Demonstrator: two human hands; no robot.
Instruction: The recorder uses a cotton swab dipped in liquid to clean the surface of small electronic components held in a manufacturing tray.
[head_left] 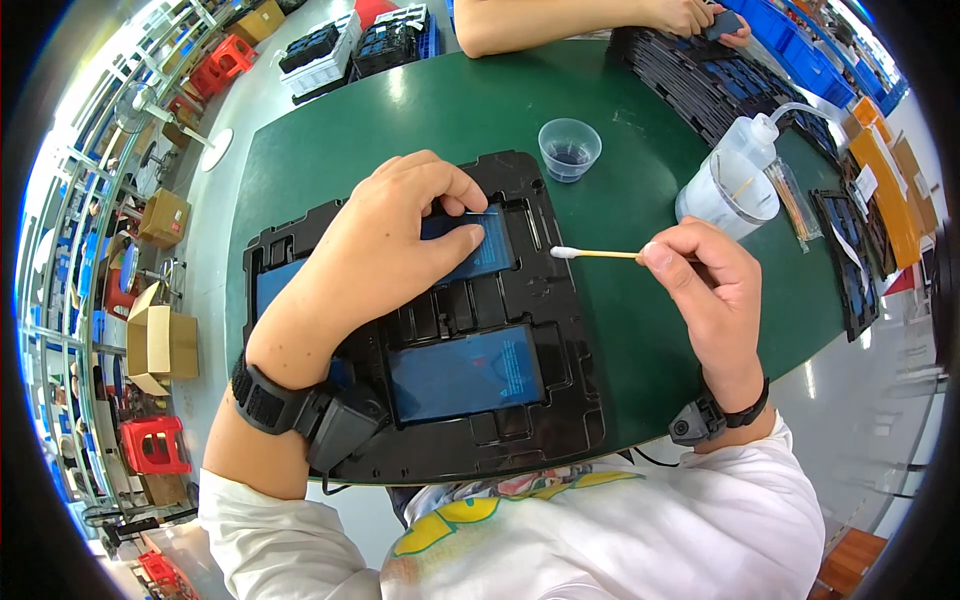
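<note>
A black moulded plastic tray [572, 425] lies on the table in front of me. Over its upper slot, my left hand [400, 225] has its thumb and fingers curled round the edge of a flat blue panel [490, 252]. Part of that panel is hidden under the hand. Below it, a second blue panel [465, 375] rests in its own slot, and another blue panel [277, 285] shows at the tray's left. To the right of the tray, my right hand [712, 290] pinches a cotton swab [598, 254] by its stick, white tip pointing left, apart from the panel.
On the green table [420, 120] stand a small clear cup [570, 150], a whitish tub [725, 195] and a squeeze bottle [748, 140]. Stacked black trays [680, 85] sit at the far right near another person's arms [560, 22]. A bag of swabs [793, 205] lies right.
</note>
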